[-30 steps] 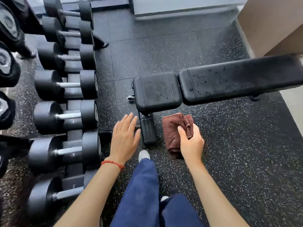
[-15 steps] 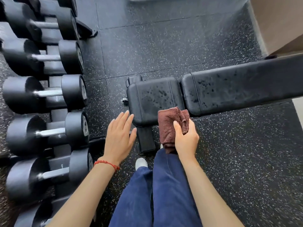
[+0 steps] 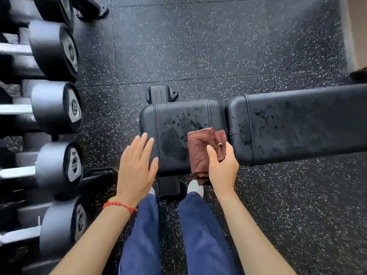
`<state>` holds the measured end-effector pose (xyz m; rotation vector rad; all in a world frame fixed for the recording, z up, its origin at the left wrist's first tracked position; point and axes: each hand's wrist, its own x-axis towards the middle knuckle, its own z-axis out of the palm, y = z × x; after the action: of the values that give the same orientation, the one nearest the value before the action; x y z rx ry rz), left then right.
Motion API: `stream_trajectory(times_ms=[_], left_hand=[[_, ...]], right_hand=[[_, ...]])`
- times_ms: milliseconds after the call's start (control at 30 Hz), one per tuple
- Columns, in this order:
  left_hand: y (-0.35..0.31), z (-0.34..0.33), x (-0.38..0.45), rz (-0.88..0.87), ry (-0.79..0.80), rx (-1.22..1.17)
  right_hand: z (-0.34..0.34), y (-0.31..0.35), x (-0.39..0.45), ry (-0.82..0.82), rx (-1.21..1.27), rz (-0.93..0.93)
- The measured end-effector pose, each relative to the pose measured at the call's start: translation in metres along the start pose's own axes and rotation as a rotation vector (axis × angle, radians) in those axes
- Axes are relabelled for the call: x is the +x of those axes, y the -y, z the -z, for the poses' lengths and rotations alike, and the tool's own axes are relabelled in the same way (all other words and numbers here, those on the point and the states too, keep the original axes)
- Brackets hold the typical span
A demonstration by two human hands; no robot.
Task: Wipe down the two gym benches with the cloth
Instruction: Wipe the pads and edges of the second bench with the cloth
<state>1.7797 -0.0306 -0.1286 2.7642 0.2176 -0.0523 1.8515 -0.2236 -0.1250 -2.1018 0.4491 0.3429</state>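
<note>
A black padded gym bench lies across the view: a short seat pad in the middle and a long back pad running off to the right. Dark wet spots speckle both pads. My right hand grips a folded reddish-brown cloth over the seat pad's near right corner. My left hand is flat with fingers apart, its fingertips over the seat pad's near left edge, holding nothing. Only one bench is in view.
A rack of black dumbbells runs along the left side. The bench's base foot sticks out behind the seat pad. Black speckled rubber floor surrounds the bench. My legs in blue trousers stand at the bench's near side.
Both hands have moved forward, from above the floor in front of the bench to over the seat pad. The cloth came along in my right hand. The view has closed in on the bench.
</note>
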Motion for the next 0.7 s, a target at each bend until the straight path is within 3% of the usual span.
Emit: stream_trajectory(times_ms=[233, 400, 700], left_hand=[[0.048, -0.085, 0.039, -0.021, 0.065, 0.073], [0.068, -0.133, 0.049, 0.016, 0.052, 0.045], [0.072, -0.147, 0.048, 0.004, -0.055, -0.085]], right_hand=[[-0.069, -0.038, 0.056, -0.103, -0.045, -0.01], [-0.099, -0.053, 0.061, -0.251, -0.105, 0.083], [-0.125, -0.042, 0.063, -0.307, -0.034, 0.154]])
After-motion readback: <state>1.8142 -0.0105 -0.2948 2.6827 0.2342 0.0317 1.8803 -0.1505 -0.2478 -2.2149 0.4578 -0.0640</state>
